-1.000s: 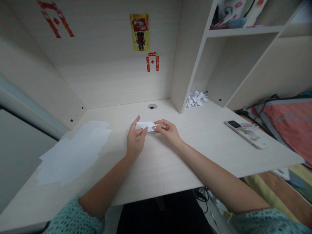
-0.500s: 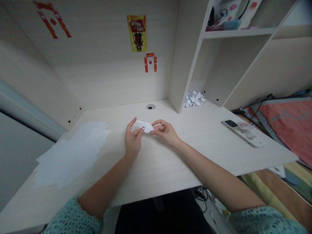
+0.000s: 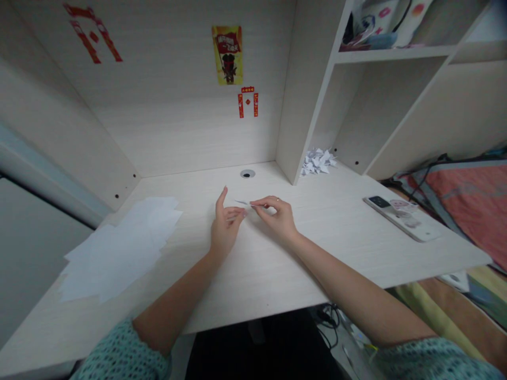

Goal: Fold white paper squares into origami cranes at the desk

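We see a pale wood-grain desk backed by a shelf unit, with loose paper sheets at its left and a phone at its right. A small pile of folded paper lies against the shelf upright. Our two hands work near the desk's middle, well apart from its front edge, the sheets and the phone. The left hand is open, its forefinger raised and its other fingers extended toward the right hand. The right hand reaches across from the right, palm down, and its thumb and forefinger close on a narrow folded paper strip. The strip lies between the hands, its free end just above the left fingertips.
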### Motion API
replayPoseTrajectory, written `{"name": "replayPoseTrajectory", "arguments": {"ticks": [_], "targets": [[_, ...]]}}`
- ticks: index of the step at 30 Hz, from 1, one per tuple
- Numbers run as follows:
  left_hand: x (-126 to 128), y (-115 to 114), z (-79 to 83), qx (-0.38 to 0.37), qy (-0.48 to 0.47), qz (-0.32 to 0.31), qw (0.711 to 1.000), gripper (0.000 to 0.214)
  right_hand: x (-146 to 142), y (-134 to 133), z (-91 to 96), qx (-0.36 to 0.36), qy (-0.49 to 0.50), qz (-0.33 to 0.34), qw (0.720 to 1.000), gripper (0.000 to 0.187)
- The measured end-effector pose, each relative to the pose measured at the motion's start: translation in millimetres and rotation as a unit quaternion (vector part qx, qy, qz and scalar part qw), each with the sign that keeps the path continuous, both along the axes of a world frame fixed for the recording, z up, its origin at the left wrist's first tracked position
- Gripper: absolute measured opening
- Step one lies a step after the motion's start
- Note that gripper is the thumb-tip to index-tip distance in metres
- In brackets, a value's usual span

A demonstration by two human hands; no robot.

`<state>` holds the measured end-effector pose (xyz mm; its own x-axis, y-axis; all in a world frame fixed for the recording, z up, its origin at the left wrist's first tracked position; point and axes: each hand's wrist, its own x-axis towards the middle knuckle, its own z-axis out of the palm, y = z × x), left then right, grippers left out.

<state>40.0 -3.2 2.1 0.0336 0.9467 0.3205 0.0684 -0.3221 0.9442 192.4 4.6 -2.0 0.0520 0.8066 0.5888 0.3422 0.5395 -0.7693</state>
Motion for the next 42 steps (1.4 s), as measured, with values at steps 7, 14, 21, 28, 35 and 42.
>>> {"name": "replayPoseTrajectory", "arguments": {"ticks": [7,14,21,28,35,42], "targets": [[-3.1,4.4,-6.2,0.006,0.027,-0.027,0.999,0.029,0.9,-2.4,1.1,0.023,-0.030,0.041,0.998,0.015],[-8.0,7.4,-3.3,0.023,0.030,-0.003,0.999,0.024,-0.2,6.2,0.5,-0.094,0.105,0.150,0.979,0.020],[-7.5,7.9,3.5,-0.010,0.022,-0.009,1.000,0.020,0.9,9.8,-2.6,-0.181,0.162,0.181,0.953,0.023],[-8.9,9.5,-3.8,-0.031,0.013,-0.027,0.999,0.026,2.2,10.6,-3.5,-0.157,0.154,0.157,0.963,0.019],[-9.0,10.6,1.2,-0.030,0.001,-0.001,1.000,0.019,3.5,9.1,-1.0,-0.148,0.146,0.168,0.964,0.018],[-11.0,9.0,6.1,-0.001,0.028,0.010,1.000,0.013,2.9,6.0,5.6,-0.171,0.150,0.153,0.962,0.018]]}}
